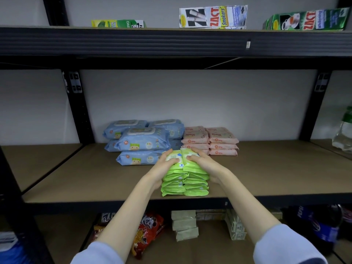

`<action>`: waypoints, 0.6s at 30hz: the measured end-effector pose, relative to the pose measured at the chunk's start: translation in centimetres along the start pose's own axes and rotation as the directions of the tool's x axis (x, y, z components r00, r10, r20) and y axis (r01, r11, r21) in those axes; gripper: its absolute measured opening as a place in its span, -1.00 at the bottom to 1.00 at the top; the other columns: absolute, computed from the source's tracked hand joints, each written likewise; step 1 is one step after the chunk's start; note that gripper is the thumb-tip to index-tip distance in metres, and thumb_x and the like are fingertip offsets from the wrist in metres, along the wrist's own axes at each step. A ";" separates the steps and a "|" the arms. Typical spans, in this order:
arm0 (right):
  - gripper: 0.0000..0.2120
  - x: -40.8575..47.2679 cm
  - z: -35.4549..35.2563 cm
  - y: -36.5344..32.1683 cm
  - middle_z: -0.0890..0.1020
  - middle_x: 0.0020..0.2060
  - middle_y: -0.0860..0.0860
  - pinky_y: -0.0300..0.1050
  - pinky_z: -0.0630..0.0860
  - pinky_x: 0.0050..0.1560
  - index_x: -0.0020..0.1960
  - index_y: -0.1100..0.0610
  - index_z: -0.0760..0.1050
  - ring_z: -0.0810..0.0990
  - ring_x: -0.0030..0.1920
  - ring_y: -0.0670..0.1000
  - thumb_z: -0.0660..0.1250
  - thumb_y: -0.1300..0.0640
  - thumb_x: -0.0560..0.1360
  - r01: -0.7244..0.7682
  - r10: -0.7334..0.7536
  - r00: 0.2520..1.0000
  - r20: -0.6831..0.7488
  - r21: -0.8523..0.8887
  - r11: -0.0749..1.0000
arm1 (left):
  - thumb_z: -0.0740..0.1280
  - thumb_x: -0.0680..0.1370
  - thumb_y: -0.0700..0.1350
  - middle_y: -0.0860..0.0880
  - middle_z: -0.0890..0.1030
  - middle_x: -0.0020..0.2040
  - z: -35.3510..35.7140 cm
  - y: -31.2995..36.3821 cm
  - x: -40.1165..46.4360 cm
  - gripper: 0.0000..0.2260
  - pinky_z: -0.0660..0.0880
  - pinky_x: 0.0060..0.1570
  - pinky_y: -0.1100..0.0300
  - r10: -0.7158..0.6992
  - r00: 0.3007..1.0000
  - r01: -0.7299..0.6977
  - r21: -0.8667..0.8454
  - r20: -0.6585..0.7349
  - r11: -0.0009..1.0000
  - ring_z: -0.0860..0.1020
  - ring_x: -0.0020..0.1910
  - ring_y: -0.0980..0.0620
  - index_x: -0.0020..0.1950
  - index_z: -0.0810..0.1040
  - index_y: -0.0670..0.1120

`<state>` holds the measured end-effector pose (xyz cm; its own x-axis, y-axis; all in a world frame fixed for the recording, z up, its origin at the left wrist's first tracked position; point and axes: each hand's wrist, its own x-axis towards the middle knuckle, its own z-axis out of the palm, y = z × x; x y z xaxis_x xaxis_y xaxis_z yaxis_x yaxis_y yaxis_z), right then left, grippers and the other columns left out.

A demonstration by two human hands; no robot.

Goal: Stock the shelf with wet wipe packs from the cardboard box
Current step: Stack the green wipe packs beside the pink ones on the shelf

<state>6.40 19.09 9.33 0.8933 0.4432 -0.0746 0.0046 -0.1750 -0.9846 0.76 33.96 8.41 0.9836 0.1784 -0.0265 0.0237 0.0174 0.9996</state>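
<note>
Middle shelf board (266,176), brown, in a black metal rack.

Green wet wipe packs (185,180): two side-by-side stacks, touching, at the board's front edge, near its middle.
Left hand (165,164): fingers curled over the top and left side of the left stack, gripping it.
Right hand (204,162): fingers curled over the top and right side of the right stack, gripping it.

Blue baby wipe packs (142,141): stacked toward the back edge, left of centre; the nearest pile sits just behind the green stacks.
Pink wipe packs (209,141): two stacks, side by side, right of the blue ones, toward the back edge.

Upper shelf: toothpaste cartons (213,16).
Lower shelf: red snack bag (150,231), olive packets (184,223).
Far right edge: clear bottle (343,132).
</note>
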 end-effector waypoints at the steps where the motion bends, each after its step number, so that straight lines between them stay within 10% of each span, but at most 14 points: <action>1: -0.42 0.0 0.0 0.1 0.41 0.31 0.08 0.07 0.50 0.21 0.45 -0.05 0.18 0.54 0.16 0.09 0.31 0.07 0.49 -0.005 0.005 1.000 -0.008 0.000 1.000 | 0.28 0.54 -0.12 -0.12 0.38 0.37 0.0 -0.1 0.1 -0.50 0.51 -0.01 0.13 0.000 1.000 0.000 0.008 -0.009 1.000 0.53 0.13 -0.07 0.45 0.22 0.07; 18: -0.20 -0.3 -0.5 0.3 0.26 0.46 0.02 0.14 0.30 0.39 0.50 -0.12 0.03 0.33 0.39 0.10 0.37 -0.19 0.39 0.031 -0.029 0.999 -0.031 0.074 0.997 | 0.39 0.46 -0.01 -0.06 0.38 0.40 -0.2 -0.3 0.0 -0.51 0.33 0.36 -0.03 0.059 0.996 -0.054 0.065 -0.065 0.996 0.40 0.33 -0.06 0.35 0.34 0.14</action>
<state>6.33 18.46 9.12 0.9062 0.4209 -0.0416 -0.0011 -0.0959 -0.9954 0.75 34.14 8.09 0.9695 0.2430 0.0313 -0.0182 -0.0559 0.9983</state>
